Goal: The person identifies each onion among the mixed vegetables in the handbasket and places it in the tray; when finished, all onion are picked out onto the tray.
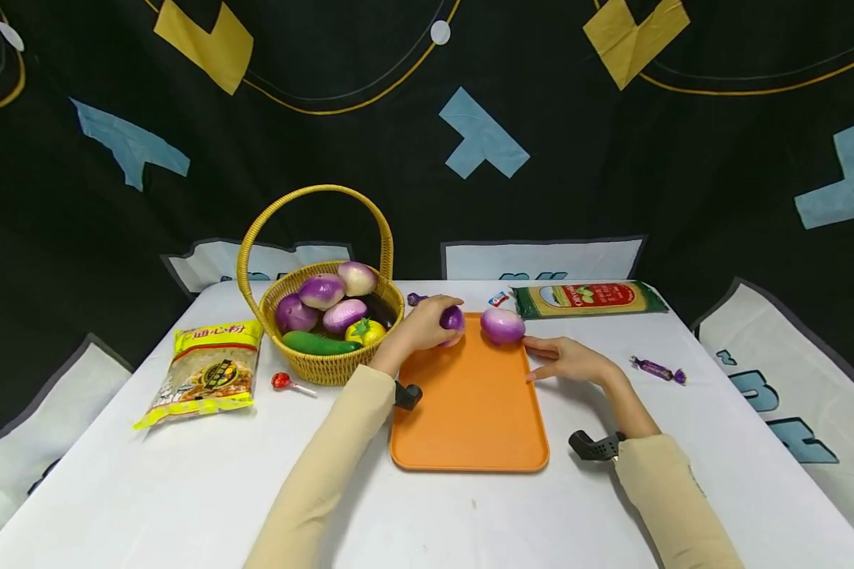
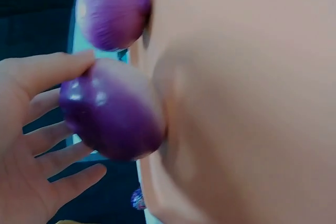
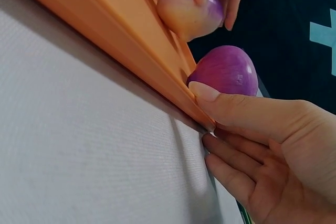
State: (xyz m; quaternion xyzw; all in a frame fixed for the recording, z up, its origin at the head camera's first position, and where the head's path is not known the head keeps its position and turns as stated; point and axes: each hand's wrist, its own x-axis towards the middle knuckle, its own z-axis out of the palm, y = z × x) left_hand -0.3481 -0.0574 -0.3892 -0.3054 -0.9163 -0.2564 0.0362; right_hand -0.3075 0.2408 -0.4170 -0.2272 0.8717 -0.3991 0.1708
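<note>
My left hand [image 1: 425, 322] holds a purple-and-white onion [image 2: 113, 111] between thumb and fingers at the far left corner of the orange tray [image 1: 470, 427]. Whether that onion touches the tray I cannot tell. A second purple onion [image 1: 502, 326] sits at the tray's far right corner, beside the first. At the tray's right edge is my right hand [image 1: 572, 359], its fingers fairly straight. In the right wrist view its thumb [image 3: 205, 92] rests against the tray rim, with the other fingertips lower, by the outer side.
Left of the tray stands a yellow wicker basket [image 1: 327, 367] with several onions, a cucumber [image 1: 320, 344] and a yellow tomato-like vegetable [image 1: 365, 331]. Around lie a yellow food bag [image 1: 209, 370], a red lollipop [image 1: 281, 381], a green pasta packet [image 1: 589, 299] and a purple-wrapped candy [image 1: 658, 369].
</note>
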